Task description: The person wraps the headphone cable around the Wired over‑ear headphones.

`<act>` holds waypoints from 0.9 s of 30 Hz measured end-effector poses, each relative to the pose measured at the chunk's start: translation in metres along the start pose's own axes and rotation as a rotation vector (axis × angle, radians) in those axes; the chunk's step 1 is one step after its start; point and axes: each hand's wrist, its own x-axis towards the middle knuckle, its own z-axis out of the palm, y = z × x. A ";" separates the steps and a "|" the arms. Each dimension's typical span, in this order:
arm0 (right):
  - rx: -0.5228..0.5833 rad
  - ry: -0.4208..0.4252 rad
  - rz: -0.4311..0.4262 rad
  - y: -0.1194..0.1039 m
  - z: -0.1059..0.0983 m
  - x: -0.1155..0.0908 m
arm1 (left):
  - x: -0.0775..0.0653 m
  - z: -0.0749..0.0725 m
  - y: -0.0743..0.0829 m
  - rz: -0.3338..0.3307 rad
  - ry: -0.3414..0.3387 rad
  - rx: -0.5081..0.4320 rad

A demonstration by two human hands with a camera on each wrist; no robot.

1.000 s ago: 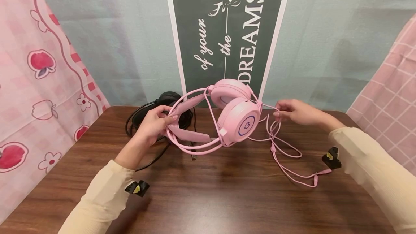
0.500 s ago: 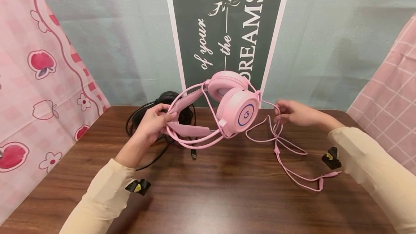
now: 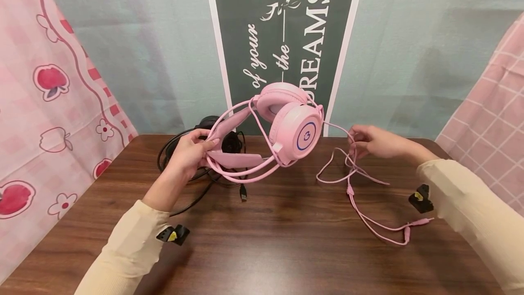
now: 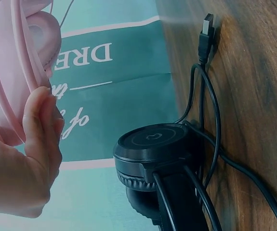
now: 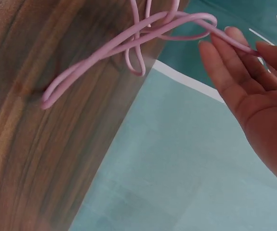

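Note:
My left hand [image 3: 189,151] grips a pink headset [image 3: 296,133] by the top of its headband, thumb on the band [image 4: 20,48]. The headset hangs tilted over the table, its two ear cups to the right and a blue ring logo on the nearer one. With my right hand [image 3: 374,142] I pinch the headset's pink cable [image 3: 337,126] between thumb and fingers, as the right wrist view also shows. Below that hand the cable [image 5: 99,55] falls in loops to the table. Its split ends with plugs [image 3: 421,222] lie at the right.
Behind my left hand a black headset [image 3: 231,142] lies on the brown wooden table [image 3: 262,240], its cable and USB plug [image 3: 243,192] beside it. A grey-green cloth with a printed dark panel [image 3: 241,8] hangs at the back. Pink patterned curtains [image 3: 53,113] flank the sides.
The pink headset has risen and shifted slightly left in my left hand. Its cable is stretched more toward my right hand, and the plug ends have slid right and toward me.

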 end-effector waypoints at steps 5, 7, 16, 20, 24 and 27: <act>-0.060 0.021 0.007 -0.006 -0.003 -0.003 | 0.000 -0.001 0.002 0.005 0.027 0.007; -0.094 0.031 0.011 -0.009 -0.005 -0.005 | -0.001 -0.001 0.003 0.004 0.032 0.003; -0.269 0.123 0.047 -0.014 -0.011 -0.008 | -0.001 -0.002 0.005 0.003 0.029 -0.052; -0.249 0.130 0.087 -0.014 -0.011 -0.009 | 0.000 -0.002 0.006 -0.002 0.025 -0.075; -0.218 0.115 0.082 -0.013 -0.011 -0.009 | -0.001 -0.002 0.007 -0.005 0.027 -0.080; -0.206 0.083 0.078 -0.012 -0.012 -0.009 | -0.001 -0.002 0.007 -0.008 0.033 -0.086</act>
